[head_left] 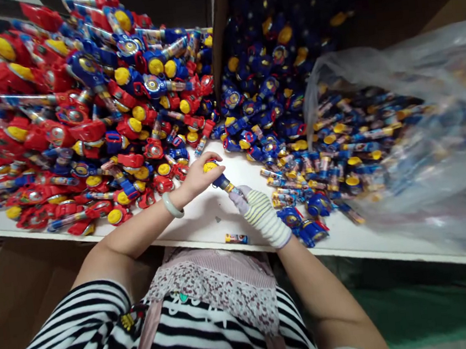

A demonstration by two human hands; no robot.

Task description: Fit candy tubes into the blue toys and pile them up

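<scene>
Far left, below the tabletop: one brown cardboard box (16,291), partly in view. Above it, on my white table (196,217): one large heap of red and blue toys (87,131), many with yellow parts and printed tubes attached. Next, on my left wrist: one pale bangle (172,205). My left hand (200,173), bare: fingers and thumb curled about the yellow-and-blue end of one toy (220,182). That toy lies at table centre, between my two hands, slanting down to the right. Near the table's front edge: one loose printed tube (236,239), on its side. My right hand (262,213), in a striped glove (265,215): fingers pinching the tube end of the same toy. Behind, to the right: one heap of blue toys (265,101), its rear in shadow. Just beside my right hand: a few blue pieces (307,227). Further right: one heap of printed tubes (334,152), many yellow-ended. Far right: one clear plastic bag (425,60), more tubes showing blurred through it.
</scene>
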